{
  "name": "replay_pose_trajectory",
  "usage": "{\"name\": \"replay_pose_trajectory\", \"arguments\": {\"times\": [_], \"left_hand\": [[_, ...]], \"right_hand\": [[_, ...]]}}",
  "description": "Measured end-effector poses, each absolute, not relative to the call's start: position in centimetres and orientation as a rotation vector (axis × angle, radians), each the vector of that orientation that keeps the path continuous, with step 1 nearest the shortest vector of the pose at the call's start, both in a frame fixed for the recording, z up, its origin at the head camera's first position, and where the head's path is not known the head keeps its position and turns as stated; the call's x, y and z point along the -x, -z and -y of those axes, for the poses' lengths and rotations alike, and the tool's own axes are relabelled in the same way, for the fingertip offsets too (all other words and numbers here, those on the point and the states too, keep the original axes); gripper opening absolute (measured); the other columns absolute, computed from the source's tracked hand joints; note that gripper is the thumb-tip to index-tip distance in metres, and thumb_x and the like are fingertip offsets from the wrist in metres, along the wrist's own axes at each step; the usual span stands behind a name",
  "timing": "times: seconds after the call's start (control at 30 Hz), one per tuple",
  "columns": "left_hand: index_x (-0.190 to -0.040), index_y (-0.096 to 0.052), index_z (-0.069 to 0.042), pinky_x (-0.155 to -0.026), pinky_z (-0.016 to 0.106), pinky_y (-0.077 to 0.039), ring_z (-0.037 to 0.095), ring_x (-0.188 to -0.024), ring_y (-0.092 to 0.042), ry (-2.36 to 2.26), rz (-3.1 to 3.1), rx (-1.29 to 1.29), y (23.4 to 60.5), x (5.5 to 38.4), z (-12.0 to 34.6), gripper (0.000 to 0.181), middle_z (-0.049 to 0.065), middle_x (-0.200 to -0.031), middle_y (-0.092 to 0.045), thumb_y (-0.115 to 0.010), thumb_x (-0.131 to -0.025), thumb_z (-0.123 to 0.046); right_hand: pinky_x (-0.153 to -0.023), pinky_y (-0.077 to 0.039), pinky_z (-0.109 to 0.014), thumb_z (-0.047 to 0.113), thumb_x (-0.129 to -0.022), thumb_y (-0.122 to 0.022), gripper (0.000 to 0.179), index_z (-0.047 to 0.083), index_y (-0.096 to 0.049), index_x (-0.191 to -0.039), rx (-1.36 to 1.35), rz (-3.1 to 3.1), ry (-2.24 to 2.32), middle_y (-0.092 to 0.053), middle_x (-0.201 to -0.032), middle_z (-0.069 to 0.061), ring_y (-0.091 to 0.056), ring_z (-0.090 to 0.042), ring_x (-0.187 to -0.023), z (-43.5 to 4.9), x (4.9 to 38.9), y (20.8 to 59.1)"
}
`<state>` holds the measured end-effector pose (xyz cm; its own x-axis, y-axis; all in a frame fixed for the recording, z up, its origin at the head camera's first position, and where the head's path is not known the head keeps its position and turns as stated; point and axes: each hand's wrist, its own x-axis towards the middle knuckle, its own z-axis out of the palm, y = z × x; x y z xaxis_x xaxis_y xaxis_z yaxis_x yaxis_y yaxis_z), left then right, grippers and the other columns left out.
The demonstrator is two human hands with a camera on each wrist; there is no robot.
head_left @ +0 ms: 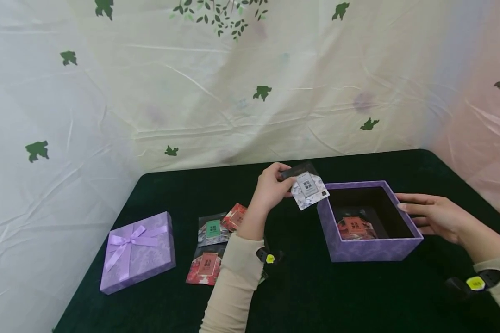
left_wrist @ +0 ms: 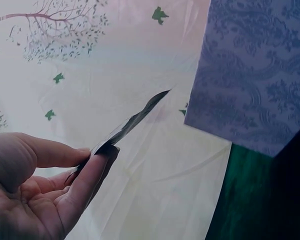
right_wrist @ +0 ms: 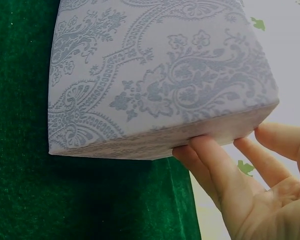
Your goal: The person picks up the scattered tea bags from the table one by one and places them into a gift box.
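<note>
My left hand pinches a flat packet with a white patterned front, a grey label and a dark top. In the left wrist view the same packet appears edge-on between thumb and fingers. It is held by the near-left rim of a purple patterned box, which stands without its lid. Inside the box lies a red-labelled packet. My right hand touches the box's outer right wall with extended fingers; the right wrist view shows its fingertips against that wall.
The purple lid with a ribbon bow lies at the left of the dark green table. Between lid and left forearm lie a green-labelled packet and red packets, partly covered by the arm. A printed curtain hangs behind.
</note>
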<state>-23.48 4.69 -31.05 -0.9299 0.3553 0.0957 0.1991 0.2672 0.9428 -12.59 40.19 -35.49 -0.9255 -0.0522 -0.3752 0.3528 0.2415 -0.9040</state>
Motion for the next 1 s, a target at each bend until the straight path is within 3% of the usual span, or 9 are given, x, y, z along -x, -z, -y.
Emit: {"name": "replay_pose_trajectory", "arguments": {"times": [0.17, 0.4, 0.6, 1.0], "left_hand": [[-0.117, -0.056, 0.0, -0.065, 0.034, -0.059, 0.021, -0.072, -0.065, -1.749, -2.388, -0.554, 31.1, 23.2, -5.8, 0.027, 0.019, -0.095, -0.062, -0.062, -0.091, -0.004], [-0.118, -0.056, 0.001, -0.062, 0.029, -0.058, 0.019, -0.07, -0.065, -1.728, -2.367, -0.572, 31.5, 22.7, -7.3, 0.028, 0.017, -0.095, -0.063, -0.061, -0.091, -0.004], [-0.117, -0.056, 0.002, -0.065, 0.035, -0.059, 0.02, -0.069, -0.065, -1.742, -2.328, -0.59, 31.7, 22.4, -8.4, 0.027, 0.018, -0.094, -0.061, -0.061, -0.091, -0.003], [-0.114, -0.057, 0.0, -0.058, 0.029, -0.057, 0.016, -0.061, -0.061, -1.698, -2.338, -0.603, 32.1, 21.7, -10.3, 0.025, 0.012, -0.089, -0.06, -0.062, -0.09, -0.005]], "right_hand": [[-0.077, -0.057, -0.037, 0.027, -0.1, -0.049, 0.026, 0.051, -0.057, -0.098, -0.271, -2.203, 1.738, -0.068, -0.096, 0.016, -0.069, -0.015, -0.089, -40.1, 12.6, 35.4], [-0.078, -0.057, -0.037, 0.029, -0.099, -0.05, 0.024, 0.052, -0.058, -0.097, -0.29, -2.206, 1.728, -0.067, -0.095, 0.016, -0.068, -0.016, -0.09, -40.2, 12.6, 35.4], [-0.079, -0.057, -0.038, 0.029, -0.099, -0.05, 0.023, 0.051, -0.058, -0.097, -0.289, -2.204, 1.734, -0.067, -0.095, 0.016, -0.068, -0.016, -0.091, -40.2, 12.6, 35.6], [-0.079, -0.057, -0.038, 0.03, -0.099, -0.05, 0.021, 0.05, -0.057, -0.1, -0.283, -2.206, 1.743, -0.067, -0.095, 0.016, -0.068, -0.015, -0.09, -40.0, 12.5, 35.4]]}}
